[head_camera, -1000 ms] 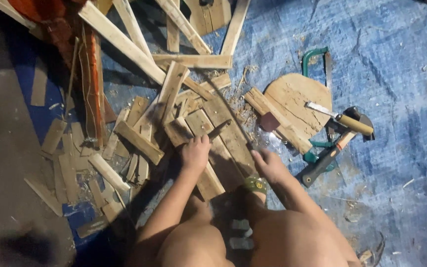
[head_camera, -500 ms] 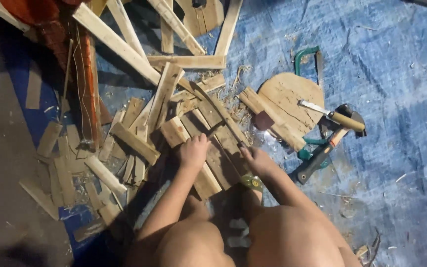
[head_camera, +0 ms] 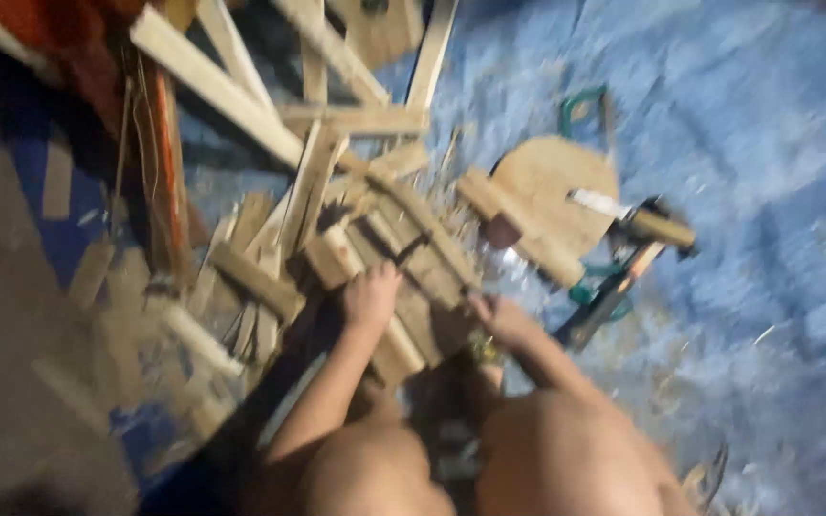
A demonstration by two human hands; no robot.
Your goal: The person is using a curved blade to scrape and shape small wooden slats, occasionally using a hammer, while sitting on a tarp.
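Wooden blocks point(head_camera: 403, 287), short offcuts lying side by side in a cluster, sit on the blue tarp point(head_camera: 767, 191) just in front of the person's knees, at the near edge of a heap of longer slats point(head_camera: 212, 81). The left hand point(head_camera: 370, 296) rests curled on top of one block; the right hand point(head_camera: 499, 320) touches the cluster's right edge. Motion blur hides the fingers, so I cannot tell whether either hand is pinching or only pressing. These blocks look stiff, light and rough, probably splintery; the long sides seem the safest hold. A round board point(head_camera: 552, 182) and a hammer point(head_camera: 638, 253) lie nearby.
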